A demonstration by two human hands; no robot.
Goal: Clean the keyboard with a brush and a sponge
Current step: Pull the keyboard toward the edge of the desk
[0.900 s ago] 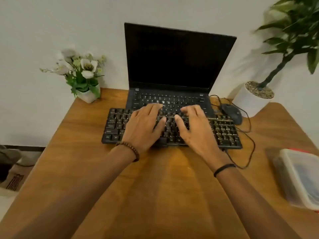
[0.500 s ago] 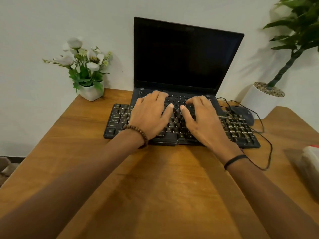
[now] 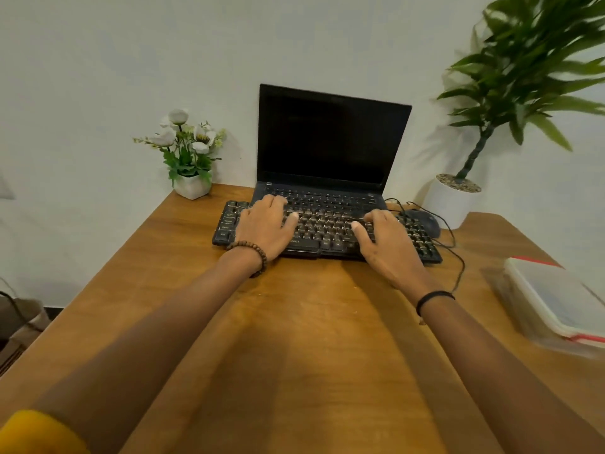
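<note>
A black wired keyboard (image 3: 327, 229) lies across the far middle of the wooden desk (image 3: 294, 339), overlapping the base of an open black laptop (image 3: 330, 142). My left hand (image 3: 266, 227) rests flat on the keyboard's left part, fingers spread over the keys. Over the right part lies my right hand (image 3: 386, 239), also with relaxed fingers on the keys. Neither hand holds anything. No brush or sponge shows in view.
A black mouse (image 3: 424, 221) with its cable sits right of the keyboard. A lidded plastic box (image 3: 556, 296) with red trim stands at the desk's right edge. A small white flower pot (image 3: 191, 185) and a tall potted plant (image 3: 453, 198) stand at the back.
My hands have slid apart along the keyboard, the left one toward its left end and the right one toward its right. The camera has pulled back and tilted up.
</note>
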